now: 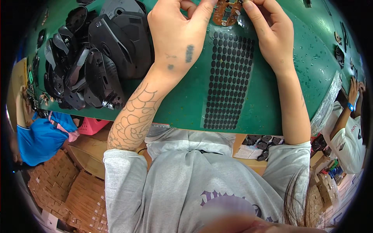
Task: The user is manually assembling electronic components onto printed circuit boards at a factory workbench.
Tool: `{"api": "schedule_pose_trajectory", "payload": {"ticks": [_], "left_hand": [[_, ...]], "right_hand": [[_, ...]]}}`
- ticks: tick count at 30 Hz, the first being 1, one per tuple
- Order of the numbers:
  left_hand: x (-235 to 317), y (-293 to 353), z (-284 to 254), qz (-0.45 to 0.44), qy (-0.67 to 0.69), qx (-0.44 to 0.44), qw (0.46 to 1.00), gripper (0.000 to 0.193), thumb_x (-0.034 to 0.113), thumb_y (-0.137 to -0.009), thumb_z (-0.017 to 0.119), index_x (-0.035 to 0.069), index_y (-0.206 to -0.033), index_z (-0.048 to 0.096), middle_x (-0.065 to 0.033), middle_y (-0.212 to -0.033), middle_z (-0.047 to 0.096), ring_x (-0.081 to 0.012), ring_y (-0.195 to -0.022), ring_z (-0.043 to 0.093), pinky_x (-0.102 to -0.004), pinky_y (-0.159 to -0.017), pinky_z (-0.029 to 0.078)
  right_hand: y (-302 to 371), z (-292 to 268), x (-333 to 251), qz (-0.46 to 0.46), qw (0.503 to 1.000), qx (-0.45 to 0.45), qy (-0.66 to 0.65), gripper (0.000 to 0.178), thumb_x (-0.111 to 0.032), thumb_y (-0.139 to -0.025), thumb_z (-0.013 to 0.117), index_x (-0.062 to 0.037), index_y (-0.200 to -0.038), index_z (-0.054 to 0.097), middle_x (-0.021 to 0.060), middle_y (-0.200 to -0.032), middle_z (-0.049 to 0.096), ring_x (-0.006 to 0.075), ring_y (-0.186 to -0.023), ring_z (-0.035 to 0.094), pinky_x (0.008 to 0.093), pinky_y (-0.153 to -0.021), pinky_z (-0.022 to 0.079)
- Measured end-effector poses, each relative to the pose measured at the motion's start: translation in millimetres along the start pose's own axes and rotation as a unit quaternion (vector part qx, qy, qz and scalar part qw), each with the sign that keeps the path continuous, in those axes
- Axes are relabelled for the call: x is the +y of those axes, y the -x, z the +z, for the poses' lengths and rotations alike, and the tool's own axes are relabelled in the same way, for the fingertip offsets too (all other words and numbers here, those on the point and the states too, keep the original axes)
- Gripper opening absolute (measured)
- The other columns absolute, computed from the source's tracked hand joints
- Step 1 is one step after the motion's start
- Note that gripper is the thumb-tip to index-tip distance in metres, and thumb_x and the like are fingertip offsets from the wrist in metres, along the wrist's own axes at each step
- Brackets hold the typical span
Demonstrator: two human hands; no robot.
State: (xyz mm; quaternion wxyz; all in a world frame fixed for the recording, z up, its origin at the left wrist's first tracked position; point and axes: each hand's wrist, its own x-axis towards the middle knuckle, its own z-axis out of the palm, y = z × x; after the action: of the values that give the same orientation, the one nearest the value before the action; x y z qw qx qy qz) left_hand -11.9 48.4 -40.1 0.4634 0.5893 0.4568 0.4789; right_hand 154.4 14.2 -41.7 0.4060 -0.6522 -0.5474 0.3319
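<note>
While the left hand pinches the board by its left edge, beyond the dot sheet, the right hand is at its right edge; its grip I cannot tell. Probably light, stiff, fragile: edges are safest hold.

I saw a brightly lit green table — a tan shelf below its near edge, brown woven-looking panels below its near-left corner.
</note>
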Motion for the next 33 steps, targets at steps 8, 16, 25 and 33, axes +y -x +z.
{"api": "schedule_pose_trajectory", "payload": {"ticks": [8, 16, 25, 33], "left_hand": [[-4, -1, -3, 0.034, -0.017, -0.003, 0.999, 0.014, -0.006, -0.085, 0.062, 0.003, -0.095, 0.059, 0.0018, -0.079, 0.055, -0.0026, -0.058, 0.040, -0.0161, -0.052, 0.033], [-5, 0, -2, 0.041, 0.019, -0.011, 0.999, 0.014, -0.008, -0.084, 0.062, 0.003, -0.093, 0.059, 0.0026, -0.076, 0.054, -0.0027, -0.057, 0.038, -0.0165, -0.051, 0.032], [8, 1, -4, -0.015, -0.039, -0.031, 0.999, 0.015, -0.010, -0.083, 0.063, 0.003, -0.091, 0.059, 0.0038, -0.073, 0.054, -0.0015, -0.056, 0.038, -0.0145, -0.052, 0.030], [6, 2, -10, 0.004, -0.030, -0.024, 0.999, 0.010, 0.000, -0.086, 0.064, 0.003, -0.095, 0.063, -0.0009, -0.081, 0.062, -0.0066, -0.062, 0.051, -0.0190, -0.055, 0.039]], "right_hand": [[0, 2, 0, -0.045, 0.999, -0.007, -0.004, 0.005, -0.001, -0.091, 0.053, -0.0014, -0.095, 0.056, 0.0037, -0.083, 0.057, 0.0106, -0.069, 0.047, 0.0215, -0.065, 0.040], [0, 3, -1, -0.097, 0.995, -0.005, -0.005, 0.002, -0.001, -0.091, 0.052, -0.0019, -0.093, 0.053, 0.0043, -0.080, 0.055, 0.0120, -0.067, 0.045, 0.0232, -0.063, 0.040], [-2, 2, 5, -0.117, 0.993, -0.027, -0.012, 0.003, -0.002, -0.091, 0.051, -0.0021, -0.093, 0.053, 0.0043, -0.078, 0.053, 0.0136, -0.065, 0.044, 0.0244, -0.063, 0.040], [-1, -3, -1, -0.123, 0.992, -0.021, -0.029, 0.003, -0.005, -0.092, 0.056, -0.0032, -0.094, 0.055, 0.0034, -0.080, 0.059, 0.0101, -0.068, 0.049, 0.0217, -0.063, 0.041]]}}
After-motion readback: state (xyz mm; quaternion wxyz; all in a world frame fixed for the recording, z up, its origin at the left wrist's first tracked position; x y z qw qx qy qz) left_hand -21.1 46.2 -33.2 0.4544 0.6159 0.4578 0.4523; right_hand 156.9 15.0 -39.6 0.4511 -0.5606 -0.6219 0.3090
